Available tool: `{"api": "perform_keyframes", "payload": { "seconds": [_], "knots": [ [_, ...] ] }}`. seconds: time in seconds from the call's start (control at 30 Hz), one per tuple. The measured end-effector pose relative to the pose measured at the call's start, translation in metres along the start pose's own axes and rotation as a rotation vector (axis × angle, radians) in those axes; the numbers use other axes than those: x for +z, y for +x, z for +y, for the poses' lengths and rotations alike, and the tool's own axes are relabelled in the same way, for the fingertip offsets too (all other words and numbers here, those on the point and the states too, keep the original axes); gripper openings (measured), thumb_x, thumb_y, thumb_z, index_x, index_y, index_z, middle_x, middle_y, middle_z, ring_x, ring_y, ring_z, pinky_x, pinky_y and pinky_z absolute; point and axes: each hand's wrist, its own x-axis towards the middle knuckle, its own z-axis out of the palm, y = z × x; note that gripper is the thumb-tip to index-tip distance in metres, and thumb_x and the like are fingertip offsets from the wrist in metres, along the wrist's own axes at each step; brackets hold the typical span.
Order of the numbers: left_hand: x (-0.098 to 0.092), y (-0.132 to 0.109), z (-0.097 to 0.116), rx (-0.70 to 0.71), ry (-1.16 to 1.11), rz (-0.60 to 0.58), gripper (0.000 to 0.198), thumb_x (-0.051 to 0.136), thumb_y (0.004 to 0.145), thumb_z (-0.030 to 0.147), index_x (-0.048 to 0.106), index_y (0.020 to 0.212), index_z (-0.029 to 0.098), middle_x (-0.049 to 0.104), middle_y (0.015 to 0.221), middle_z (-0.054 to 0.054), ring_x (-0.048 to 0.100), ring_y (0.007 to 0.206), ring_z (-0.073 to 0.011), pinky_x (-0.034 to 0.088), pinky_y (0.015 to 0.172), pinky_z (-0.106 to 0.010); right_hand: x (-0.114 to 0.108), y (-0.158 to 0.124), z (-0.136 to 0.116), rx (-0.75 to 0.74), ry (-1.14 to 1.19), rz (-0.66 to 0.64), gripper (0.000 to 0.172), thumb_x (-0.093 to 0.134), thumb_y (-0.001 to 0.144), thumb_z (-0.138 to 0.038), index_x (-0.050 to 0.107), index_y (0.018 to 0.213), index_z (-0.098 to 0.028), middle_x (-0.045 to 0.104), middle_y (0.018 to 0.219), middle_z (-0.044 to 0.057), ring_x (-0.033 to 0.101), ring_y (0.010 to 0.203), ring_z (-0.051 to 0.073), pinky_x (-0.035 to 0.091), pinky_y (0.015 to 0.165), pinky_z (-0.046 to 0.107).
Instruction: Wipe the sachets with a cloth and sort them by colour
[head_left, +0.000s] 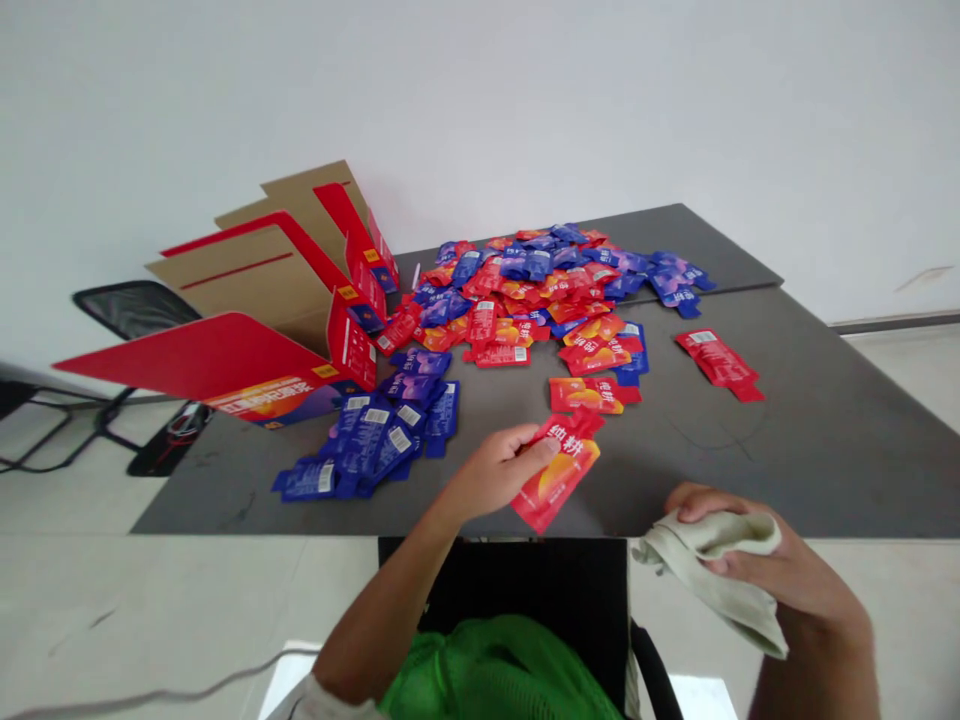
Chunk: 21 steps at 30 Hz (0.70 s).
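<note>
My left hand (499,470) pinches a red pouch (559,475) with an orange fruit print, held over the table's front edge. To the right, my right hand (757,560) is closed round a pale cloth (724,565) that hangs down in folds. Just beyond the held pouch lies another red pouch (592,395). Blue pouches (367,440) are heaped left of my left hand. Farther back, red and blue pouches (525,280) form a large mixed pile. One red pouch (720,362) lies apart on the right.
Open red cardboard boxes (262,350) stand along the left of the grey table (825,420). Behind them on the left is a black chair (139,310). A white wall (525,110) rises behind the table. A cable (180,692) runs at the lower left.
</note>
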Motion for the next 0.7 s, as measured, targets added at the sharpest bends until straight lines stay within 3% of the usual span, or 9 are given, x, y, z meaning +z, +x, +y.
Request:
{"api": "perform_keyframes", "payload": {
  "seconds": [0.1,0.2,0.33,0.4,0.5,0.6,0.7],
  "knots": [
    [0.006,-0.014,-0.033,-0.067,-0.067,0.084,0.036,0.061,0.098,0.054,0.061,0.102,0.018,0.067,0.090,-0.001,0.059,0.074,-0.0127,0.044,0.065,-0.022,-0.001,-0.001,0.002,0.021,-0.030,0.025,0.025,0.083,0.078,-0.035,0.078,0.102,-0.042,0.072,0.107,0.011,0.075,0.094,0.030,0.059,0.075,0.041],
    [0.010,-0.021,-0.054,-0.054,-0.125,0.177,0.037,0.061,0.100,0.044,0.053,0.127,0.020,0.073,0.111,-0.007,0.069,0.089,-0.0170,0.052,0.077,-0.027,-0.002,-0.003,0.004,0.048,-0.034,0.044,0.024,0.083,0.078,-0.037,0.078,0.100,-0.044,0.072,0.106,0.012,0.075,0.093,0.032,0.060,0.075,0.043],
    [0.006,-0.021,-0.062,-0.060,0.118,0.308,0.061,0.054,0.104,0.037,0.031,0.158,0.025,0.074,0.098,-0.004,0.068,0.077,-0.0177,0.055,0.075,-0.032,-0.001,-0.005,0.004,0.075,-0.047,0.083,0.023,0.084,0.076,-0.038,0.080,0.097,-0.044,0.071,0.106,0.013,0.075,0.092,0.032,0.060,0.077,0.043],
    [0.003,-0.019,-0.061,-0.064,0.270,0.368,0.060,0.053,0.105,0.036,0.033,0.160,0.023,0.073,0.096,-0.004,0.069,0.081,-0.0199,0.057,0.081,-0.036,0.000,-0.005,0.003,0.091,-0.038,0.102,0.022,0.085,0.075,-0.039,0.080,0.096,-0.043,0.071,0.106,0.013,0.075,0.094,0.032,0.060,0.078,0.043],
    [0.002,-0.021,-0.057,-0.021,0.469,0.412,0.054,0.050,0.107,0.034,0.040,0.157,0.019,0.072,0.111,-0.011,0.070,0.100,-0.0241,0.057,0.096,-0.044,0.004,-0.005,0.001,0.122,-0.012,0.140,0.022,0.085,0.074,-0.040,0.080,0.096,-0.041,0.072,0.106,0.013,0.075,0.095,0.032,0.060,0.078,0.042],
    [0.009,-0.036,-0.053,0.143,0.739,0.467,0.047,0.052,0.106,0.035,0.049,0.151,0.021,0.062,0.134,-0.016,0.064,0.120,-0.0282,0.055,0.105,-0.050,0.009,-0.002,-0.004,0.134,-0.041,0.218,0.024,0.088,0.070,-0.041,0.081,0.092,-0.036,0.074,0.105,0.011,0.075,0.095,0.031,0.061,0.077,0.039],
    [0.021,-0.058,-0.054,0.330,0.944,0.447,0.042,0.062,0.102,0.037,0.059,0.141,0.022,0.056,0.142,-0.016,0.059,0.127,-0.0303,0.055,0.106,-0.050,0.016,0.004,-0.011,0.216,-0.111,0.327,0.036,0.092,0.064,-0.044,0.081,0.096,-0.032,0.077,0.101,0.009,0.074,0.082,0.027,0.061,0.067,0.034]
  ]
}}
